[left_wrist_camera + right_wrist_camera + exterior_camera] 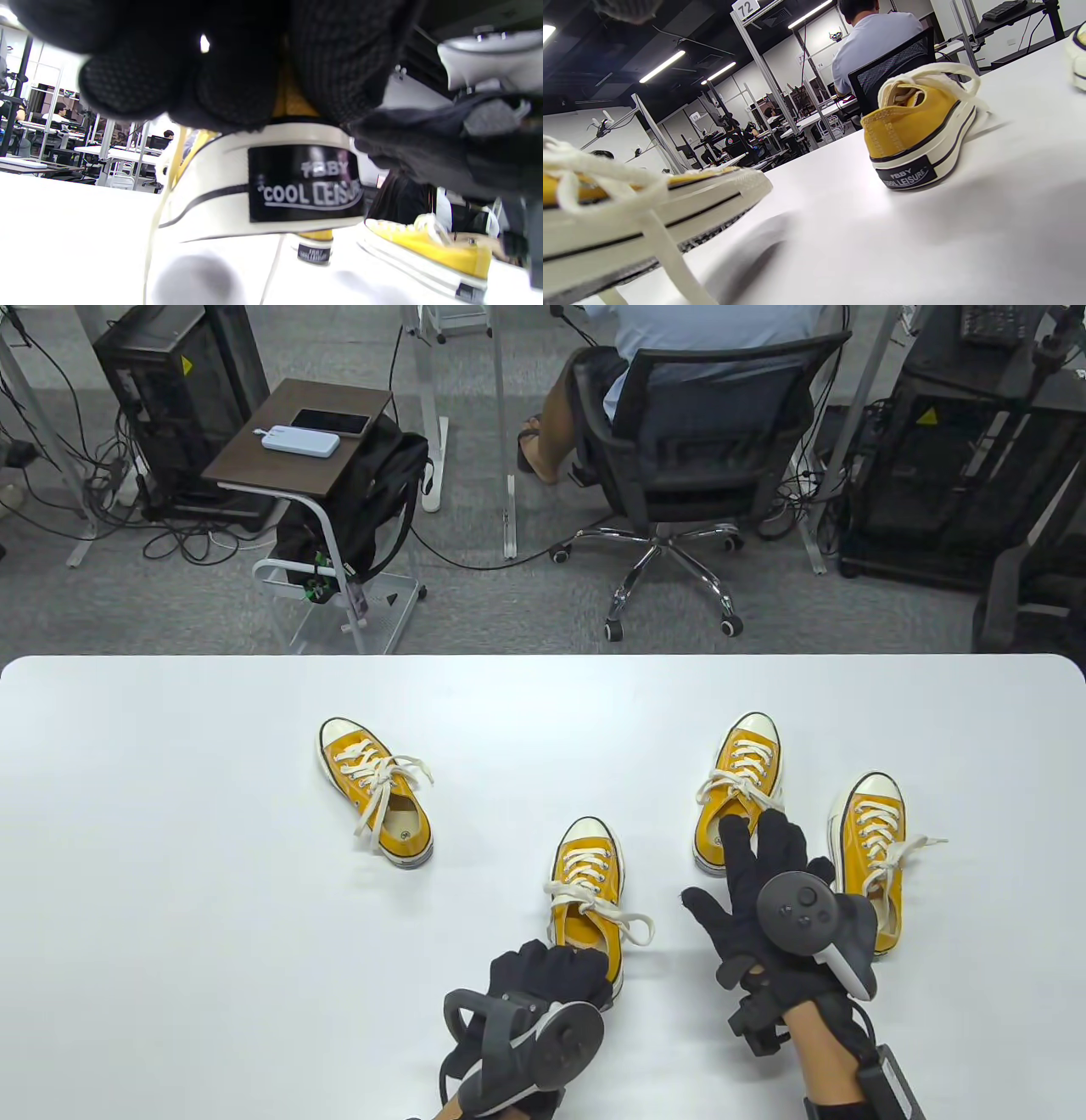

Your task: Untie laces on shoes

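Left hand (551,976) grips middle shoe (587,891) heel; right hand (764,882) spread

open-plan lab, numbered workstation frames (763,63), computer towers (182,398), office chair (679,475)

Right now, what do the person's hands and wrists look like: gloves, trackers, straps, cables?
Both hands wear black knit gloves. The left hand carries a dark grey tracker with a ring and round face. The right hand carries a similar tracker with buttons, a small stick and a white underside. The right forearm is bare, with a black strap and a box-shaped unit. No cable is clearly visible.
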`<state>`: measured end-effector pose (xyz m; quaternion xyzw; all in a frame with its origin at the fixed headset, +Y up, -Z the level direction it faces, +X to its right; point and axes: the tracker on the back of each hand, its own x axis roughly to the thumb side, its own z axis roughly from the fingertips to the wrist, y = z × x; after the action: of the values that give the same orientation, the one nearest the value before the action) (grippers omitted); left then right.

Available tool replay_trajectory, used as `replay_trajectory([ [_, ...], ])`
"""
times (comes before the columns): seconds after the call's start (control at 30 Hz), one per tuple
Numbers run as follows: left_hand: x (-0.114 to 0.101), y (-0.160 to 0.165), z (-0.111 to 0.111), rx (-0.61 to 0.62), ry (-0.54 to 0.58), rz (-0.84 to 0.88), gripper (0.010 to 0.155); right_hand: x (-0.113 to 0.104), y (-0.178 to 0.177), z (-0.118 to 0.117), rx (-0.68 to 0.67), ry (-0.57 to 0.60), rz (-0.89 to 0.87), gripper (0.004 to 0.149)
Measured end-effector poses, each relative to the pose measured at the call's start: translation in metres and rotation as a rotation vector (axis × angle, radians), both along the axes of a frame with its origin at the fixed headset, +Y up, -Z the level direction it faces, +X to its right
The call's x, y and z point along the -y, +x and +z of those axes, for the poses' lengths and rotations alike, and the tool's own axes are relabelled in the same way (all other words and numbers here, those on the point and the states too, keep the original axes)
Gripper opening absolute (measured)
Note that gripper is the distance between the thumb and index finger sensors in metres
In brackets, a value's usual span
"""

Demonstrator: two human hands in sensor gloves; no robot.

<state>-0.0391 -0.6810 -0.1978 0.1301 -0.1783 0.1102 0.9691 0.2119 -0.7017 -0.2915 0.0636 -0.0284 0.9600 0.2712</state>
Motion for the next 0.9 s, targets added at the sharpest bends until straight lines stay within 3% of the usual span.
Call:
replay_trajectory([
  [0.27, 0.025, 0.006, 0.004, 0.025, -0.033, -0.092, 0.042, 0.001, 0.0, 0.0, -0.004, -0.003, 0.003, 0.087],
  [0.53, 0.05, 0.012, 0.008, 0.051, -0.168, -0.205, 0.043, 0.004, -0.005, -0.001, -0.015, -0.022, 0.022, 0.086],
  [0.7, 0.049, 0.01, 0.004, 0.029, -0.292, -0.174, 0.047, 0.009, -0.009, -0.003, -0.03, -0.046, 0.03, 0.086],
  [0.8, 0.048, 0.003, 0.002, 0.014, -0.352, -0.124, 0.056, 0.013, -0.014, -0.003, -0.046, -0.064, 0.043, 0.085],
  [0.9, 0.042, -0.005, 0.003, 0.006, -0.325, -0.037, 0.059, 0.014, -0.018, -0.004, -0.059, -0.072, 0.058, 0.083],
])
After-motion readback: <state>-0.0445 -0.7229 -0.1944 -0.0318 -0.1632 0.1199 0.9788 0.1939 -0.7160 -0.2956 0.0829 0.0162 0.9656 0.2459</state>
